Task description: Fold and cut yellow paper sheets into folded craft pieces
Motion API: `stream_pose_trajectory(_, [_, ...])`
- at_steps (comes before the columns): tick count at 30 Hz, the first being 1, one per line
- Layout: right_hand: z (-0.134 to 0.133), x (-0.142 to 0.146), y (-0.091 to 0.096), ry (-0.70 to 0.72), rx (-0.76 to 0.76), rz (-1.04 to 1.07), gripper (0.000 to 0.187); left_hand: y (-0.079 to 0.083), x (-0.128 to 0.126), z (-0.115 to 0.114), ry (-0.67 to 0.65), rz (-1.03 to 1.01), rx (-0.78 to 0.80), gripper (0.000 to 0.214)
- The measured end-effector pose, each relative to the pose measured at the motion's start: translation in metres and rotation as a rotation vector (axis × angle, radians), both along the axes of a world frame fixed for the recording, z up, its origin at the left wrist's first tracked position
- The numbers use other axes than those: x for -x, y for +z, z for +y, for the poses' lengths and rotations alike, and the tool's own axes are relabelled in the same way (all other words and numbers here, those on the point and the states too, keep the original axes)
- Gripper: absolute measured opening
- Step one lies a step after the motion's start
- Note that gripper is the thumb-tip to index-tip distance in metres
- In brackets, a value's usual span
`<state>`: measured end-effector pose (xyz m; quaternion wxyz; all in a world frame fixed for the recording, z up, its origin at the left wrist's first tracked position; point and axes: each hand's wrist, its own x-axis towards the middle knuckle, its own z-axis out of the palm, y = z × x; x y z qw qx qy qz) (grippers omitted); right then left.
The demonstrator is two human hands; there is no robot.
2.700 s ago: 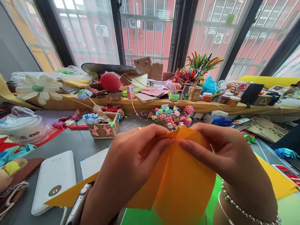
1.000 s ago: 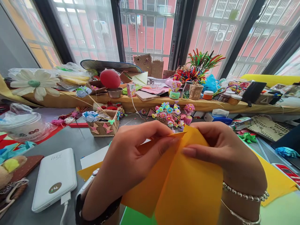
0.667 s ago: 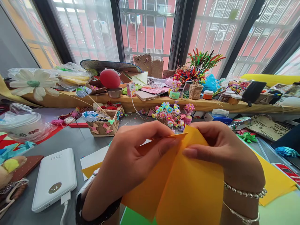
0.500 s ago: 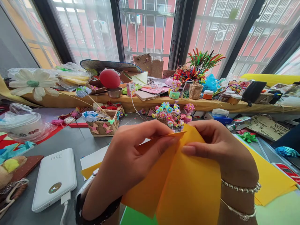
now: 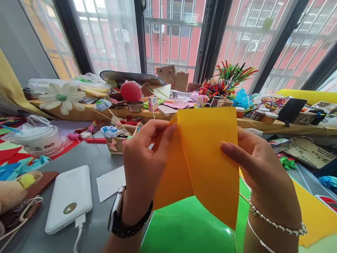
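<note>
I hold a folded sheet of orange-yellow paper [image 5: 207,161] upright in front of me, above the grey table [image 5: 79,154]. My left hand [image 5: 143,168], with a dark watch on its wrist, pinches the sheet's upper left corner between thumb and fingers. My right hand [image 5: 258,165], with bead bracelets on its wrist, grips the right edge, thumb in front and fingers behind. The sheet's left flap hangs at an angle behind the front panel. A green sheet [image 5: 189,228] lies on the table below the paper.
A white power bank [image 5: 70,198] with a cable lies at the left, beside a white paper [image 5: 110,182]. More yellow paper [image 5: 313,214] lies at the right. A small basket [image 5: 117,142], paper flowers, jars and craft clutter crowd the far shelf [image 5: 289,126] below the windows.
Both hands have lifted the paper and turned it upright, so its flat front now faces me. The pinch at the top fold has spread to the sheet's two sides. My view has shifted slightly left.
</note>
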<state>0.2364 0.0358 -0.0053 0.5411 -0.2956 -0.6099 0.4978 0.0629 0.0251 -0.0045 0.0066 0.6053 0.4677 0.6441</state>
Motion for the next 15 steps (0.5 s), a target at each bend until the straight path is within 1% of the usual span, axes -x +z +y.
stream_pose_trajectory(2, [-0.004,0.001,-0.001,0.026,0.023,-0.043,0.014,0.000,0.001,0.000,-0.002,-0.009,-0.010,0.005])
stream_pose_trajectory(4, [-0.006,0.002,-0.002,-0.004,0.040,-0.039,0.005,0.001,0.002,-0.002,-0.010,-0.002,-0.024,0.004])
stream_pose_trajectory(6, [-0.008,0.003,-0.002,-0.035,0.068,-0.003,0.004,0.002,0.002,-0.005,-0.013,0.007,-0.046,0.004])
stream_pose_trajectory(8, [-0.009,0.004,-0.003,-0.028,0.119,0.039,0.007,0.003,0.000,-0.008,-0.010,0.009,-0.069,0.003])
stream_pose_trajectory(12, [-0.010,0.005,-0.004,-0.015,0.224,0.095,0.010,0.003,-0.005,-0.014,0.076,-0.071,-0.124,0.003])
stream_pose_trajectory(15, [-0.011,0.005,-0.005,-0.017,0.268,0.120,0.010,0.003,-0.005,-0.015,0.102,-0.053,-0.157,0.002])
